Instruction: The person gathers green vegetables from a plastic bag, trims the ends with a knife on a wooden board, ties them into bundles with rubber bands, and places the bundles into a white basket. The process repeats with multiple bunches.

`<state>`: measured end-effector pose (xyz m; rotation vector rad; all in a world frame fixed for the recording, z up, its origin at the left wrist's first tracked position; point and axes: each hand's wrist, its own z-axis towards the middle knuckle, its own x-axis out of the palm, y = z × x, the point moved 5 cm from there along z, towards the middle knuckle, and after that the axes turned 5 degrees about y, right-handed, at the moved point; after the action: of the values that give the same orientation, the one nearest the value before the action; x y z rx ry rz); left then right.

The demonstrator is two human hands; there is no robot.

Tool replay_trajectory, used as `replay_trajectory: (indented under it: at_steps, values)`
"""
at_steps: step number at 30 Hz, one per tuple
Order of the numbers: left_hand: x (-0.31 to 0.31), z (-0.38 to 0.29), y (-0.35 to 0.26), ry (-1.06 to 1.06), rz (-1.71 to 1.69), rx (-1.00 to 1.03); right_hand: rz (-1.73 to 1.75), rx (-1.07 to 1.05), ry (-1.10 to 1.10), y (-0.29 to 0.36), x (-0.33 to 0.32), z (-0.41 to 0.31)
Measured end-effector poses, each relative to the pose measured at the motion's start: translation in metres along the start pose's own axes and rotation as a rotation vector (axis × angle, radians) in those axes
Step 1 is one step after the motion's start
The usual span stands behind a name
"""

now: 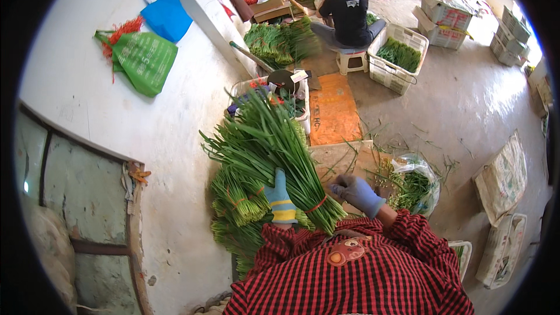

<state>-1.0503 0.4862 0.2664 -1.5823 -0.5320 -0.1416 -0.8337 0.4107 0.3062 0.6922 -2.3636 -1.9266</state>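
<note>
My left hand (281, 203), in a blue-grey glove with yellow stripes, supports a large bunch of green garlic chives (273, 140). A red band (316, 204) circles the bunch near its pale stem ends, which point toward my checked apron. The leaf tips spread away to the upper left. My right hand (358, 193), in a blue-purple glove, hovers beside the banded end with its fingers curled; whether anything is between them is hidden. Under and left of my left hand lie more banded chive bunches (238, 201), stacked against the wall.
A white plastic crate (306, 118) of odds and ends stands ahead, beside an orange sheet (334, 109). A clear bag of trimmings (418, 183) sits at right. Beyond, a person (350, 17) sits on a stool (352, 62) near a crate of greens (396, 81). A white wall (183, 148) bounds the left.
</note>
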Motion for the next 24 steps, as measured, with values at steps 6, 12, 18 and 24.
replay_trajectory:
  at_steps: [6,12,18,24]
  values:
    - [0.041,-0.02,0.017,0.168,0.426,0.01,0.375,-0.163,-0.339,-0.014,-0.001,0.032]
    - [0.055,-0.045,0.022,0.15,0.392,0.021,1.035,0.025,-0.354,-0.075,-0.001,0.04]
    - [0.039,-0.054,0.05,0.139,0.463,-0.09,1.121,-0.012,-0.259,-0.121,0.023,0.035]
    - [0.03,-0.052,0.078,0.139,0.535,-0.165,1.08,0.04,-0.273,-0.147,0.021,0.03]
